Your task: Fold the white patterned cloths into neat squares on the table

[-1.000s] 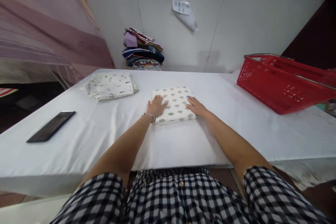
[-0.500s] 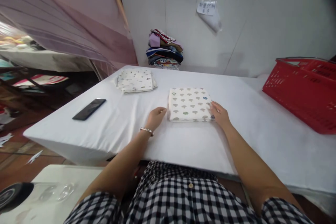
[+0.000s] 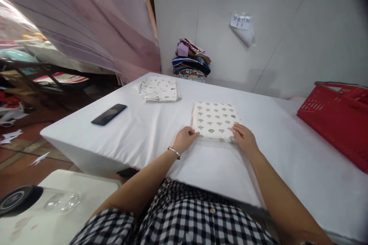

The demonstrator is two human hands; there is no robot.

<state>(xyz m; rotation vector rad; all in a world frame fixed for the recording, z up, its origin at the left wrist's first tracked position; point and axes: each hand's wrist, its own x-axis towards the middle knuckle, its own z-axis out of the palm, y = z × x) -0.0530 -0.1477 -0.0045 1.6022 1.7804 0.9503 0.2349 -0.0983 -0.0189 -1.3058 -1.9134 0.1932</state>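
Note:
A folded white cloth (image 3: 216, 119) with grey mushroom prints, plus a few green and blue ones, lies flat in front of me. At its near left corner is my left hand (image 3: 184, 140), fingers curled and thumb against the edge. My right hand (image 3: 246, 139) pinches the near right side, its fingertips on the top layer. The undersides of both grips are hidden. Farther back on the left rests a second folded white cloth (image 3: 160, 89) with small scattered prints.
A black phone (image 3: 109, 114) lies on the white-covered table (image 3: 138, 130). At right stands a red basket (image 3: 339, 118). Stacked fabrics (image 3: 191, 61) sit behind the table's far edge. To my lower left, a clear bottle with a black lid (image 3: 21, 200) lies on a white stool (image 3: 71, 218).
My left hand has moved from beside the cloth's left edge to its near left corner. My right hand remains at the right side. The whole view has shifted slightly.

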